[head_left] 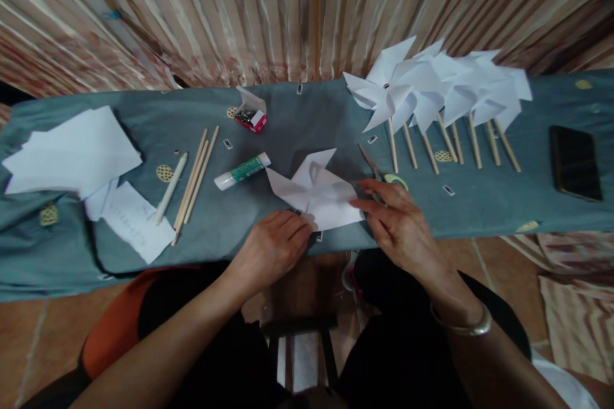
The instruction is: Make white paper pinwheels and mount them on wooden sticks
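A white paper pinwheel [319, 195] without a stick lies at the front of the table, some of its blades curled toward the middle and its right side fairly flat. My left hand [275, 244] is closed, pinching the near edge of the paper. With fingers partly spread, my right hand [400, 220] grips the paper's right corner; the exact fingertip contact is partly hidden. Just behind that hand are scissors [393, 180] with a light green handle, partly covered by my fingers. A green and white glue stick [243, 170] lies to the pinwheel's left.
Several finished pinwheels [386, 86] on sticks overlap at the back right. A phone [575, 163] rests far right. Leftward are wooden sticks [201, 176], a white pencil-like rod [171, 188], paper sheets [77, 150] and a note [137, 223]. A small red box [252, 118] stands open behind.
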